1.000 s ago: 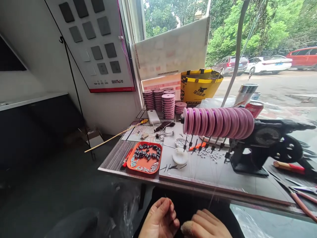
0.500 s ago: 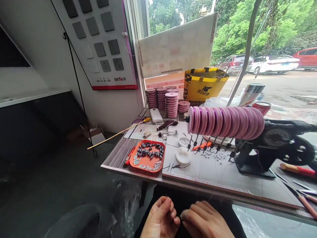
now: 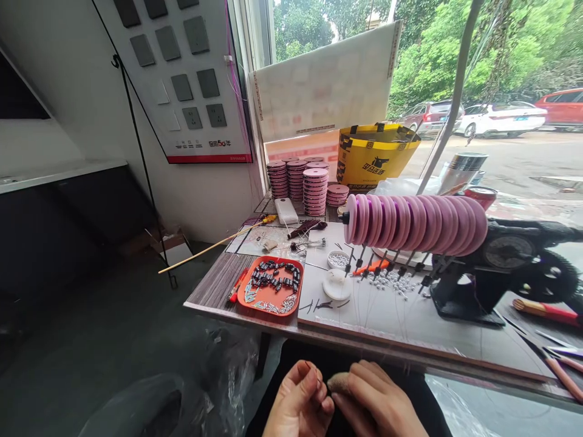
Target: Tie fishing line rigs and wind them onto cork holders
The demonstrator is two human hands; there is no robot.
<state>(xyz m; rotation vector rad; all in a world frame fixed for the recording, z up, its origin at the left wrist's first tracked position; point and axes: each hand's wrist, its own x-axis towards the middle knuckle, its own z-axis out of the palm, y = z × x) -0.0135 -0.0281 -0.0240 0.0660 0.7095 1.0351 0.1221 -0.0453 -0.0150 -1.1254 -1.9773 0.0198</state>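
Below front edge of dark wood-grain bench (image 3: 213, 278), bare left hand (image 3: 301, 397) narrowly pinched, contents indiscernible, bare right hand (image 3: 377, 396) beside, grip indeterminable, square orange tray (image 3: 269, 296) near left corner.

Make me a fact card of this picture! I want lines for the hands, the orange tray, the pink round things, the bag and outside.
Left hand: fingers curled, thumb close to forefinger; anything pinched is too small to tell
Right hand: beside the left, fingers bent, thumb covered
Orange tray: on the table, holding dark pieces and small silver pieces
Pink discs: in a row on a black machine; more stacked near the window
Bag: yellow bag, upright
Outside: trees, parked cars
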